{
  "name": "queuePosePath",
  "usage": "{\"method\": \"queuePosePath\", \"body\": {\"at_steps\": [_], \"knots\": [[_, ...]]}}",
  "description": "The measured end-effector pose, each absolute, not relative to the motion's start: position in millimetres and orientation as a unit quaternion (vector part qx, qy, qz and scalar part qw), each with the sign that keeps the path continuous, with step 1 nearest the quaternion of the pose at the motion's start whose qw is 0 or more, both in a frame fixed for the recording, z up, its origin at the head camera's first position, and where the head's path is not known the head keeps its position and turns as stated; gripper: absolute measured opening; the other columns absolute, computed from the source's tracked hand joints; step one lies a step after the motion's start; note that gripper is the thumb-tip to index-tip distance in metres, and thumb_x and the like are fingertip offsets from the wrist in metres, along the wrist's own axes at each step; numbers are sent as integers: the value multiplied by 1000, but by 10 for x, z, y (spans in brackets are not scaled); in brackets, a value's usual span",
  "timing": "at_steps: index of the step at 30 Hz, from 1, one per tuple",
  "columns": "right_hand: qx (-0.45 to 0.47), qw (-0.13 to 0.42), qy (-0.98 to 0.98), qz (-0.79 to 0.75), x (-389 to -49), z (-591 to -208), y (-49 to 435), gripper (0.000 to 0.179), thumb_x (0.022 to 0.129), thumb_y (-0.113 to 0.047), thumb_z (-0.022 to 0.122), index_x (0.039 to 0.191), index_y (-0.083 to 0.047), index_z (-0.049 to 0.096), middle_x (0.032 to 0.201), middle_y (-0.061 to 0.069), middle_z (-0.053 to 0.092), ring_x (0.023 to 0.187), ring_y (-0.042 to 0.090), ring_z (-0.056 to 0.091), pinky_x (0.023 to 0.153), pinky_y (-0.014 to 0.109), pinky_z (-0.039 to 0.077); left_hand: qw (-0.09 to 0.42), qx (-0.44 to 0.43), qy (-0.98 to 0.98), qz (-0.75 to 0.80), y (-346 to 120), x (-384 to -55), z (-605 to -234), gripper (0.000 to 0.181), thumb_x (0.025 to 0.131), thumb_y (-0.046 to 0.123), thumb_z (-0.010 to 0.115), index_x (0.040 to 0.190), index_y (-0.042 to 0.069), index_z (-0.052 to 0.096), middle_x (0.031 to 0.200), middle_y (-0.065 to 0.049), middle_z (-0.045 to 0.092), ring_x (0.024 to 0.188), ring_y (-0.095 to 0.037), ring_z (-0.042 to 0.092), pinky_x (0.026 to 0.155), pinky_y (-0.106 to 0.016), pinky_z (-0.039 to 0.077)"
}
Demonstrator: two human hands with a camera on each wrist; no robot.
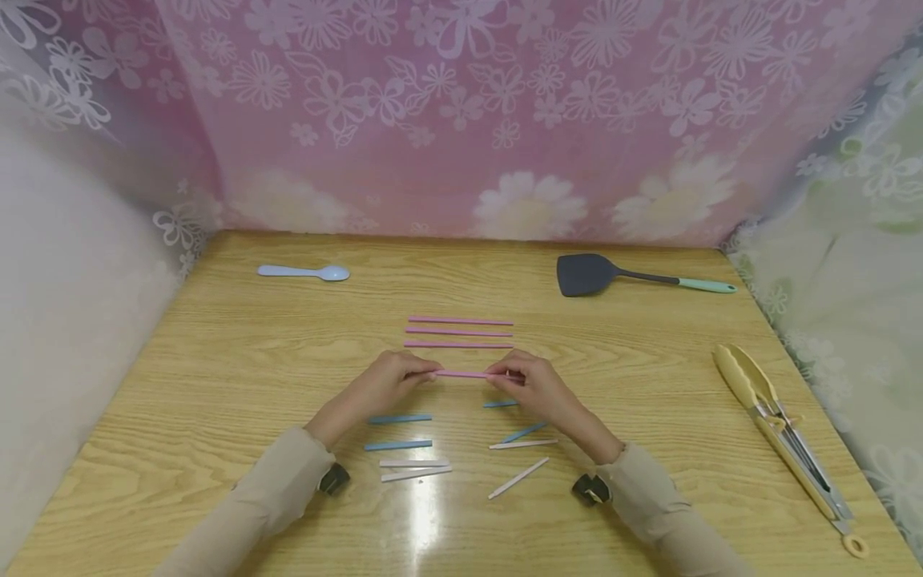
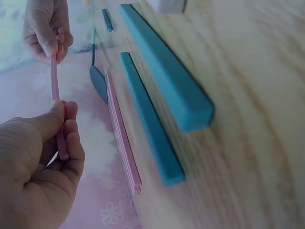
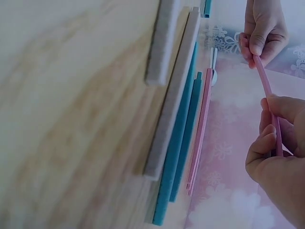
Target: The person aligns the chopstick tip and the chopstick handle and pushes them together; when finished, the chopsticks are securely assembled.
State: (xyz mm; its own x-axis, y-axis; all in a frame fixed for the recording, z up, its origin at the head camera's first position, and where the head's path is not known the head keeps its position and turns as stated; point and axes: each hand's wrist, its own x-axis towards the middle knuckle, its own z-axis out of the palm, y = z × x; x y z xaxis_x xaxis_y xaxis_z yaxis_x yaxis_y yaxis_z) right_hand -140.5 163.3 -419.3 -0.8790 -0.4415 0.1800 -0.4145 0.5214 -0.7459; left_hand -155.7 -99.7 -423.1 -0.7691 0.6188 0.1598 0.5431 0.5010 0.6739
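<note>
Between both hands stretches a thin pink stick, level and roughly parallel to the table's far edge. My left hand pinches its left end with thumb and fingers, which shows closely in the left wrist view. On the other end, my right hand pinches it the same way; in the right wrist view the stick's tail runs in under the fingers. Just beyond the hands lie three more pink sticks in parallel rows. Shorter blue sticks lie nearer me, two on each side.
Two white sticks lie at the near left, two more white sticks at the near right. Farther back are a light blue spoon and a dark spatula. Yellow-tipped tongs lie along the right side. Floral cloth hangs behind the table.
</note>
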Motion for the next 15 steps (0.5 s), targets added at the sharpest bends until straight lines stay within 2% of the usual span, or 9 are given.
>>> {"method": "queuePosePath", "body": {"at_steps": [4,8,11,15], "knots": [[-258,-4,868,-424,-1420,-4198,1622,10,88,-6,67,94,-1,72,87,4,63,74,6,52,64,19,50,40,344,864,365,-1002,-1564,-4216,24,92,5,59,113,-4,67,110,-14,69,101,-26,66,83,-31,55],[-265,-17,865,-425,-1434,-4220,1614,8,87,-5,67,92,0,72,84,3,62,69,5,47,59,18,45,37,348,865,359,-996,-1568,-4208,25,91,3,59,114,-4,66,109,-14,69,100,-26,66,92,-37,51],[-270,-16,863,-426,-1436,-4237,1606,8,87,-4,67,91,1,72,80,2,59,65,4,41,55,17,39,40,347,866,358,-994,-1572,-4231,24,90,0,60,113,-4,67,107,-13,70,96,-25,67,90,-34,52],[-272,-8,864,-424,-1437,-4251,1595,9,87,-5,67,92,2,72,78,0,56,63,4,38,53,17,35,45,342,867,361,-996,-1573,-4264,24,89,-1,61,112,-4,67,105,-13,70,92,-24,67,77,-26,55]]}}
